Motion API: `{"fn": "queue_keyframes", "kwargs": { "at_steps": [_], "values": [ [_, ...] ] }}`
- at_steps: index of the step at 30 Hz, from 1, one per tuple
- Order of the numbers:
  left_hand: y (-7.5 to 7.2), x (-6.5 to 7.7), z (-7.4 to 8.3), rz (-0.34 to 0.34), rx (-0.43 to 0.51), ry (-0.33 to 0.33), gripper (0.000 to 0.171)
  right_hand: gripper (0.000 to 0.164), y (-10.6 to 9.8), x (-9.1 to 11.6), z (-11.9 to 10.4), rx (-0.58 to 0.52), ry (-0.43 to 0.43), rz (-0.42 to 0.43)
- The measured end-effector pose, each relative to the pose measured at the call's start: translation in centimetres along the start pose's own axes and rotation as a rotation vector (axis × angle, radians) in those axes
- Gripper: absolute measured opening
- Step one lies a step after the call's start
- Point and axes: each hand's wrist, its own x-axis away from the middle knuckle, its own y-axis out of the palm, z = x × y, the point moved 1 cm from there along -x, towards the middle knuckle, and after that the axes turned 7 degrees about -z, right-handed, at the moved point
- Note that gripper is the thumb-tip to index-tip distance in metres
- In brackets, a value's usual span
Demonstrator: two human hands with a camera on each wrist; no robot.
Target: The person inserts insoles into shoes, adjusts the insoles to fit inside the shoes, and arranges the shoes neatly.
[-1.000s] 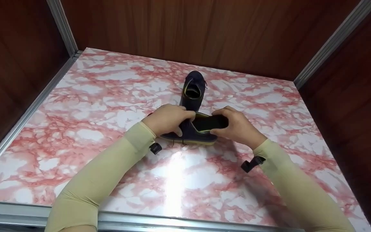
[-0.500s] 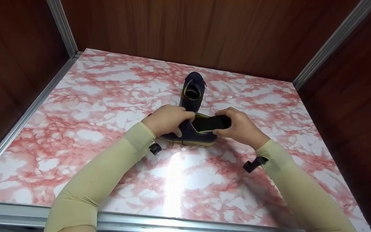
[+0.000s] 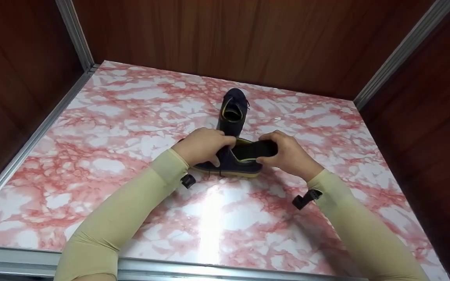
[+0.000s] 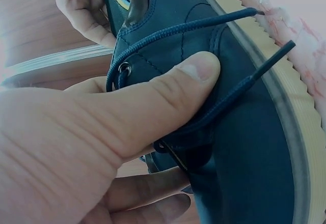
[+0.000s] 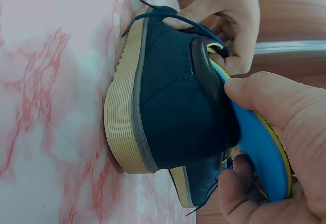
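A dark navy lace-up shoe (image 3: 240,168) with a tan sole lies across the middle of the surface, toe to the left. My left hand (image 3: 203,146) grips its front part, with the thumb on the near side, beside a loose lace (image 4: 188,28). From the heel side, my right hand (image 3: 289,154) pinches an insole (image 3: 262,149), black on top. Its blue underside (image 5: 260,147) and yellow edge show in the right wrist view. The insole's heel end sticks up out of the shoe opening; its front end is hidden inside.
Just behind, a matching shoe (image 3: 233,111) stands with its toe pointing away. The pink-and-white marbled surface (image 3: 131,218) is bounded by dark wood panels (image 3: 225,39) at the back and sides. A metal rail (image 3: 193,269) runs along the front edge.
My right hand with the insole has shifted slightly right, then slightly back left. The left hand keeps its grip on the shoe with hardly any movement.
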Motion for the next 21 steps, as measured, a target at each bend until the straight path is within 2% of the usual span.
{"fn": "queue_keyframes", "kwargs": {
  "at_steps": [14,21],
  "values": [
    [-0.06,-0.01,0.1,-0.008,-0.007,-0.004,0.056,0.062,0.3,-0.11,-0.29,-0.019,0.017,-0.009],
    [-0.04,0.1,0.09,0.003,-0.018,0.001,0.056,0.059,0.68,-0.05,-0.32,-0.038,0.035,0.018]
  ]
}}
